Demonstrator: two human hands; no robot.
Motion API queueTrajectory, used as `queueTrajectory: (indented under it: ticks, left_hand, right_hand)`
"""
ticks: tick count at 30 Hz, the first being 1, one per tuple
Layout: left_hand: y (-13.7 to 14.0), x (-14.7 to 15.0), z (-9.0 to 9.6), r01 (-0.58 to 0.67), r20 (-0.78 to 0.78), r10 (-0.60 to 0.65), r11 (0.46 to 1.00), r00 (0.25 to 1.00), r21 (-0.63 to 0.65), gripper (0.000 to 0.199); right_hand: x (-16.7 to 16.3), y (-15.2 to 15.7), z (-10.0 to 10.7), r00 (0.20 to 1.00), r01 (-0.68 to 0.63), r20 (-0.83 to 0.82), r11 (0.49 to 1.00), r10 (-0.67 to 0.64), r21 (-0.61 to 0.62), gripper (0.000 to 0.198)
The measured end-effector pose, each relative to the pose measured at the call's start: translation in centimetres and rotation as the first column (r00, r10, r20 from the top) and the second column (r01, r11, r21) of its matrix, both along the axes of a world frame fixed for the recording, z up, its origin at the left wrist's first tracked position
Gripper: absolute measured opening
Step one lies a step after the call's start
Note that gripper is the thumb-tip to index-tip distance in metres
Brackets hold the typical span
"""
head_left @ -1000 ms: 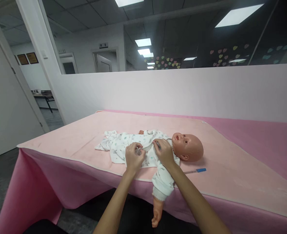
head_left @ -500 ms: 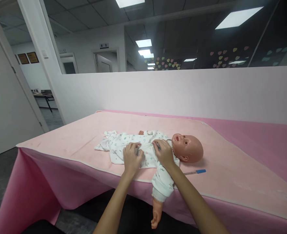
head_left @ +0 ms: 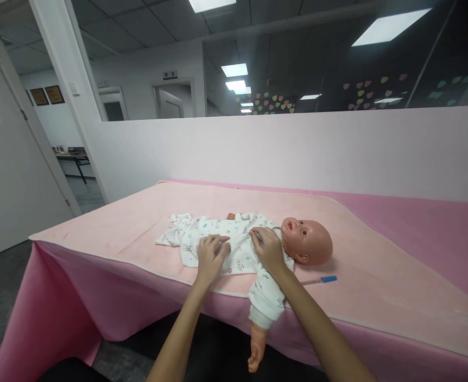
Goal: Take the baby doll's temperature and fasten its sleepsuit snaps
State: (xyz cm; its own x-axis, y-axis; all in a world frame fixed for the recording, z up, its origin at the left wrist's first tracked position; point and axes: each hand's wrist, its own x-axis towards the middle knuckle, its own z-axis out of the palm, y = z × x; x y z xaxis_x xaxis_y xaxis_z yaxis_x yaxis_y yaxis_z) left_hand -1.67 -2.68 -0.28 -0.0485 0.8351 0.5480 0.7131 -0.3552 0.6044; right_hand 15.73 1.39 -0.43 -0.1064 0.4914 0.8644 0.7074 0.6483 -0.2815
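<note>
A baby doll (head_left: 311,241) lies on its back, head to the right, in a white baby outfit (head_left: 239,260) with a small print. My right hand (head_left: 267,246) rests at the doll's chest, fingertips pinching the front of the outfit. Over the belly of the outfit is my left hand (head_left: 212,257), with thumb and fingers bent and a gap between them; whether its fingertips touch the cloth is hard to see. One doll arm (head_left: 257,345) hangs past the front edge of the table, its sleeve beside my right forearm.
A pen with a blue cap (head_left: 329,279) lies near the doll's head, partly behind my right forearm. A pale pink mat (head_left: 377,276) covers the table over a brighter pink cloth (head_left: 436,228). A low white wall (head_left: 297,154) stands behind, and a door (head_left: 19,159) is at the left.
My left hand has shifted slightly left along the outfit, and its thumb and fingers look a little farther apart. My right hand stays at the chest.
</note>
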Motion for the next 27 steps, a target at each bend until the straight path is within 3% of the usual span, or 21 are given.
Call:
queueTrajectory:
  ticks: [12,27]
  left_hand:
    - [-0.15,-0.16,-0.46,0.034,-0.045,-0.034,0.999,0.998,0.009,0.016]
    - [-0.76,-0.21,-0.09,0.021,0.094,-0.021,1.000,0.995,-0.002,0.019]
  right_hand:
    - [-0.03,-0.07,-0.04,1.000,0.002,0.011,1.000,-0.002,0.001,0.017]
    - [-0.04,-0.05,-0.07,1.000,-0.010,0.005,1.000,0.010,-0.004,0.019]
